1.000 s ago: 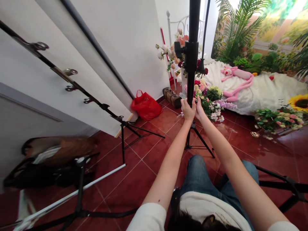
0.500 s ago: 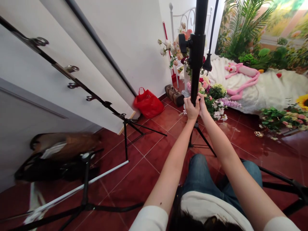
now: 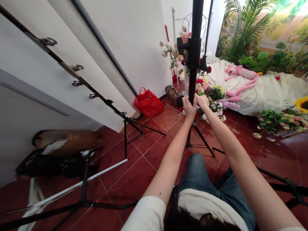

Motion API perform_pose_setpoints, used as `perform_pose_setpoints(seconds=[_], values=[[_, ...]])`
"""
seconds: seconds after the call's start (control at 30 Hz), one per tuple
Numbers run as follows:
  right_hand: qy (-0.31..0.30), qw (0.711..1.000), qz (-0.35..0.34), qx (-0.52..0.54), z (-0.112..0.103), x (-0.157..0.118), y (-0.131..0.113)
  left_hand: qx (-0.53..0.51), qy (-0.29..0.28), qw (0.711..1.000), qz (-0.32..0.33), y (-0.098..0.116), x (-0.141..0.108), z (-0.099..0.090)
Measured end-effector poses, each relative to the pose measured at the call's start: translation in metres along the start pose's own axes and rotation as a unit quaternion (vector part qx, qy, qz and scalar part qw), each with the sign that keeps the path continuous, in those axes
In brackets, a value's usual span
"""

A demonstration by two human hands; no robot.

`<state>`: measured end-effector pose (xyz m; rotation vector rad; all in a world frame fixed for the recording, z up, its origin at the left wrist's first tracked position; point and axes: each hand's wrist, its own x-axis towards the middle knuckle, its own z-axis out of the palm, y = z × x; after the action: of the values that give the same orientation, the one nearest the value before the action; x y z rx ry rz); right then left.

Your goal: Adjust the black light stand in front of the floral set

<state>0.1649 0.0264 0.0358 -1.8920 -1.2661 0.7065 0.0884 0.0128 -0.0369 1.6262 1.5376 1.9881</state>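
Observation:
A black light stand [image 3: 192,69] rises upright in front of me, its tripod legs spread on the floor below. My left hand [image 3: 189,107] is wrapped round its pole, below the collar with a black clamp knob [image 3: 181,46]. On the pole's right side my right hand [image 3: 202,101] is closed against it, knuckles up. Its fingertips are hidden, so I cannot see which part of the stand they grip. A black power plug [image 3: 204,65] on a cord hangs beside the pole, above my right hand.
Another tripod stand [image 3: 127,119] with clips stands left. A red bag [image 3: 148,103] sits by the wall. Bags [image 3: 64,150] and a white bar [image 3: 108,168] lie at lower left. Artificial flowers [image 3: 203,86], a bed [image 3: 269,91] and a pink plush toy [image 3: 245,75] are right.
My right hand has turned, its knuckles now upward, and its wrist has swung outward to the right. My left hand keeps hold of the pole. The view has shifted slightly.

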Motion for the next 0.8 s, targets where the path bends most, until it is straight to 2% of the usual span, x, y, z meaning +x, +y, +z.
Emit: perform_pose_setpoints(seconds=[0.07, 0.13, 0.23, 0.33, 0.4, 0.53, 0.67, 0.8], values=[[-0.028, 0.998, -0.059, 0.007, -0.008, -0.013, 0.009, 0.003, 0.003, 1.0, 0.0, 0.001, 0.001, 0.001], [-0.061, 0.992, -0.11, 0.026, -0.019, -0.034, 0.028, 0.003, 0.007, 1.0, -0.003, 0.002, 0.002, 0.003], [-0.123, 0.977, -0.168, 0.042, -0.047, -0.079, 0.074, -0.003, 0.007, 1.0, -0.004, 0.002, 0.005, 0.009], [-0.118, 0.975, -0.176, 0.06, -0.084, -0.13, 0.13, -0.007, 0.003, 1.0, -0.002, 0.002, 0.009, 0.015], [-0.062, 0.982, -0.143, 0.103, -0.112, -0.161, 0.168, -0.006, 0.005, 1.0, -0.003, 0.001, 0.012, 0.018], [0.074, 0.985, -0.019, 0.153, -0.161, -0.216, 0.243, 0.003, 0.008, 1.0, 0.002, 0.003, 0.013, 0.019], [0.2, 0.947, 0.113, 0.225, -0.192, -0.275, 0.311, 0.008, -0.008, 1.0, -0.011, 0.008, 0.011, 0.015], [0.305, 0.895, 0.194, 0.263, -0.207, -0.34, 0.363, 0.008, -0.025, 0.999, -0.036, 0.01, 0.003, 0.008]])
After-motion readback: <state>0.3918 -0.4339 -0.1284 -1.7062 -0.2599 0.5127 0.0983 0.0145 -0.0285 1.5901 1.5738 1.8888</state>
